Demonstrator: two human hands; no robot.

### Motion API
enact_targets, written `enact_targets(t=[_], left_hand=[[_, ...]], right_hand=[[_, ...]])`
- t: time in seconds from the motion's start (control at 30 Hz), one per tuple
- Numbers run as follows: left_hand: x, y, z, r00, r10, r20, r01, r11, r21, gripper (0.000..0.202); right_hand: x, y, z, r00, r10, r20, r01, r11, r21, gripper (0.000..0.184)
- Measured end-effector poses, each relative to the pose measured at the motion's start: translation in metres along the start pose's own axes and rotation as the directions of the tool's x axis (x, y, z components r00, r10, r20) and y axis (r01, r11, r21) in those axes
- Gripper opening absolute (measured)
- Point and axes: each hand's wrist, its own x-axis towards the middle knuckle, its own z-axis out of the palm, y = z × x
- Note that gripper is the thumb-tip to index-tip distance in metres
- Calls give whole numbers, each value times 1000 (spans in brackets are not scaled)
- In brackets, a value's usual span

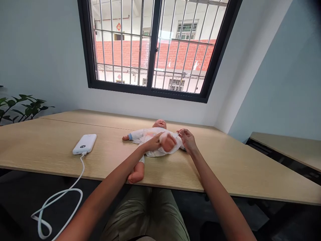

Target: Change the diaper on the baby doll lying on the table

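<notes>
Doll [148, 134] on its back at the middle of the table [225, 164], both hands occupied.
We record its head [159, 124] toward the table's far edge, one bare foot [135, 176] by the near edge. We find the left hand [153, 143] closed around the raised leg, the right hand [188, 139] pinching a thin white strip [179, 133] whose attachment we cannot tell. We note a power bank [85, 143] on the table's left part, its cable [82, 167] hanging over the near edge.
</notes>
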Motion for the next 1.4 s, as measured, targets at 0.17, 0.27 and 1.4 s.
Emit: enact_targets(t=[0.17,0.27,1.4], left_hand=[[-1,9,5,923,180,340,-301,889,346,55],[-3,12,7,893,161,420,-366,802,472,49],[-23,46,57,835,227,501,-529,582,618,52]], right_hand=[[-1,2,1,998,-3,61,9,995,-96,40],[-3,4,3,997,35,62,-27,991,-133,42],[12,45,34,952,100,289,92,807,-583,43]])
